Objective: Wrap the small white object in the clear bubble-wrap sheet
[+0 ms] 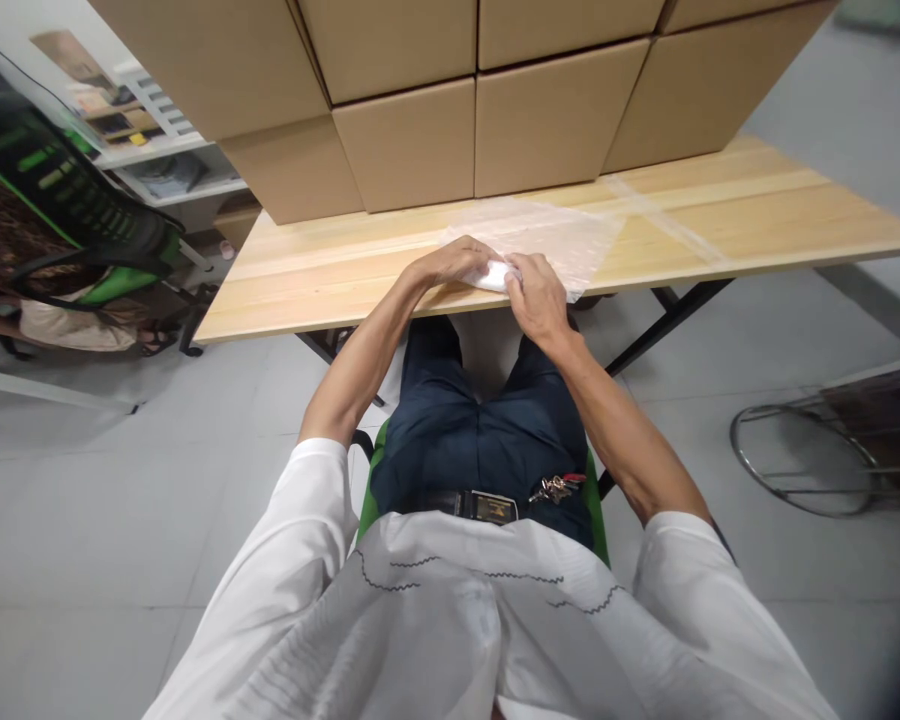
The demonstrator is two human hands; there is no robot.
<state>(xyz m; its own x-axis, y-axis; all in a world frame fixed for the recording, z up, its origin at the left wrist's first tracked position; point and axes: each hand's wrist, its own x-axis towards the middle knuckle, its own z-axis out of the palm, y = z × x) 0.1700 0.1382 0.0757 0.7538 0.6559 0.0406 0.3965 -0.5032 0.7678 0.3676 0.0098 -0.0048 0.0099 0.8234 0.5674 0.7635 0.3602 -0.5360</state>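
My left hand is closed on the left end of a small white bundle near the table's front edge. On its right end, my right hand grips with bent fingers. What the bundle contains is hidden. A thin translucent plastic sheet lies flat behind and to the right of the bundle, with one corner at the table edge under my right hand. Whether the bundle is rolled in that same sheet, I cannot tell.
Stacked cardboard boxes line the back of the wooden table. A clear strip crosses the tabletop at right. On the left, a person sits in a green-black chair. A metal-framed stool stands at right.
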